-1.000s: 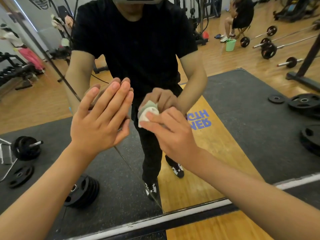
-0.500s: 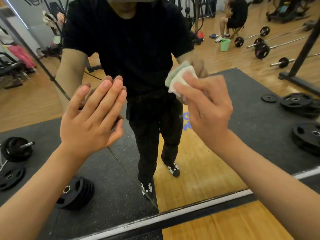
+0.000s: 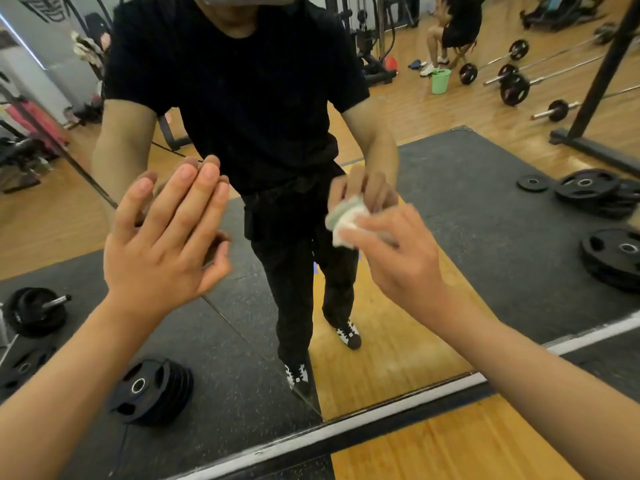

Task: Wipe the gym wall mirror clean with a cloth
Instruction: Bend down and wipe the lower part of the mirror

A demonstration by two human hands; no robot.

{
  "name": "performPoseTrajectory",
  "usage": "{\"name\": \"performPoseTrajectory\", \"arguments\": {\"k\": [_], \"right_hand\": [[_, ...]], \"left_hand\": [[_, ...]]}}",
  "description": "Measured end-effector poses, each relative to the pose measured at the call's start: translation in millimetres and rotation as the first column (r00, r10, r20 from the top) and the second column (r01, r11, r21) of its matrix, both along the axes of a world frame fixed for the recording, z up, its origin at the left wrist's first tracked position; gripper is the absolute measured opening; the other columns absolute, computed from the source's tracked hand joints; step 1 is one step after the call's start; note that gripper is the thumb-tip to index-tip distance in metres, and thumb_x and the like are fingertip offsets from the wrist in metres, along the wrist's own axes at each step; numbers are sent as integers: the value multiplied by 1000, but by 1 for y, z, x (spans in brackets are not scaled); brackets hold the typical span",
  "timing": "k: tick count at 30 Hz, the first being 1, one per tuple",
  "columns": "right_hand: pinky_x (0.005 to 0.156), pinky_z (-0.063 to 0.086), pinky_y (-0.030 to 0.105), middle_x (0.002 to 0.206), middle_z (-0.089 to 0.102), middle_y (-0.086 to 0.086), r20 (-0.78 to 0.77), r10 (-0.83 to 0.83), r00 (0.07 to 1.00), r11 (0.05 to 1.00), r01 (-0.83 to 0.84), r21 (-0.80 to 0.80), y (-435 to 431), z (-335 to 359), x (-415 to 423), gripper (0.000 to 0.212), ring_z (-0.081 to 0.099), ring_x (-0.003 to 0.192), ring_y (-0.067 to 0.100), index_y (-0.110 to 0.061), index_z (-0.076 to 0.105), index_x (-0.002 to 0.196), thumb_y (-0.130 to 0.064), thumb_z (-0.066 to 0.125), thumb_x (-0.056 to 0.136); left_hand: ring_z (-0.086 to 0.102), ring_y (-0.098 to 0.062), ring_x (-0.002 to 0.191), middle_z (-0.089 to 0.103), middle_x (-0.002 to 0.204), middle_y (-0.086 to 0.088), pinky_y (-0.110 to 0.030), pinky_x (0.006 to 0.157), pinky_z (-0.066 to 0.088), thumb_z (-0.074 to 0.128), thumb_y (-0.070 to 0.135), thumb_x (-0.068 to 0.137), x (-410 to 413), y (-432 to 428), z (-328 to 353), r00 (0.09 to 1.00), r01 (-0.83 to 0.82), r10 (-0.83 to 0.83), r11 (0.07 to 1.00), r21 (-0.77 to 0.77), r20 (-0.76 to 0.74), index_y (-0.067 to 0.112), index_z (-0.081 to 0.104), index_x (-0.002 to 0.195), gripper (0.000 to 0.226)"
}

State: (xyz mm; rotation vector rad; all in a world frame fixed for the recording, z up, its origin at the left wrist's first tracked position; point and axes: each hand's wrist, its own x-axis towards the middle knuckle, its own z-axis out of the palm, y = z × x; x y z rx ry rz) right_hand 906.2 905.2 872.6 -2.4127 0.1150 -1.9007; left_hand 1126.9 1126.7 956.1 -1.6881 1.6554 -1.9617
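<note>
gym mirror (image 3: 485, 237): left hand (image 3: 162, 251) flat, right hand (image 3: 398, 258) pressing cloth (image 3: 343, 220).

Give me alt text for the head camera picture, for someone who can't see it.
A person's right hand holds a folded pale cloth against a gym wall mirror, while the left hand touches the glass with straight fingers. Reflected weight plates lie behind.

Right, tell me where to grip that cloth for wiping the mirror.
Grip the cloth by its back, coming from the room side, as the right hand does: it is a thick folded wad, its flat front facing the mirror.
</note>
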Motion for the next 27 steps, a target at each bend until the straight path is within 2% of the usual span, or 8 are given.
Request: {"name": "performPoseTrajectory", "arguments": {"k": [4, 8, 11, 14, 17, 19, 24, 27], "right_hand": [[82, 51, 27, 109, 66, 3, 182, -8, 983, 971, -36, 238, 18, -5, 18, 13, 62, 102, 10, -5, 77, 109, -8, 67, 102], [81, 55, 35, 119, 61, 6, -129, 11, 992, 980, 16, 200, 24, -110, 3, 25, 57, 94, 27, -2, 73, 119, 6, 67, 97], [73, 52, 28, 106, 63, -2, -262, 39, 964, 937, 56, 345, 31, -129, -17, 16, 57, 90, 15, -6, 73, 114, -9, 71, 98], [75, 44, 7, 96, 66, -19, -9, -184, 983, 935, 177, 308, 33, -48, -3, 32, 58, 88, -8, -4, 76, 104, -33, 64, 100], [77, 46, 19, 95, 65, 14, 304, -128, 944, 974, 62, 217, 14, 66, 15, 12, 58, 86, 15, 4, 77, 104, 7, 68, 96], [78, 51, 27, 96, 65, 19, 354, -126, 927, 979, 57, 198, 8, 87, 27, 16, 62, 86, 26, 4, 77, 103, 12, 67, 94], [81, 51, 32, 113, 58, 4, 37, -142, 989, 946, 125, 300, 37, -51, 10, 23, 59, 90, 28, -11, 69, 114, 5, 61, 100], [83, 51, 52, 99, 60, -16, -117, -138, 983, 680, 180, 711, 46, -100, -5, 21, 60, 92, 16, -31, 67, 94, -11, 69, 93]], "left_hand": [[25, -30, 160, 31, 170, -16, -49, 130, 17, 60, 32, 94, -1, -1, -1, 1000, 2, -2, 1000, 9, -13, 0, 43, 158, 74], [25, -31, 160, 32, 170, -17, -48, 131, 16, 59, 33, 94, 0, 0, 1, 1000, -12, 12, 1000, 17, -16, 0, 42, 159, 74], [24, -31, 160, 33, 169, -17, -48, 131, 16, 58, 33, 95, -1, 1, 0, 1000, -6, 7, 1000, 24, -22, 1, 40, 160, 75], [24, -30, 160, 32, 169, -16, -48, 131, 15, 59, 34, 95, 0, 1, 0, 1000, -9, 9, 1000, 21, -24, 1, 40, 160, 75], [25, -30, 160, 33, 169, -16, -48, 130, 16, 59, 34, 94, 0, 0, 0, 1000, -3, 3, 1000, 23, -22, 1, 40, 160, 76], [27, -30, 159, 34, 168, -16, -49, 130, 17, 60, 35, 95, 0, 1, -1, 1000, 7, -6, 1000, 31, -26, 1, 41, 160, 76], [34, -32, 154, 36, 168, -16, -49, 128, 20, 60, 36, 95, 2, 2, 0, 1000, 12, -12, 1000, 27, -22, 2, 42, 159, 76], [34, -32, 154, 35, 168, -15, -49, 128, 19, 59, 35, 95, 0, 2, 1, 998, 33, -31, 999, 40, -51, 2, 40, 160, 75]]}}
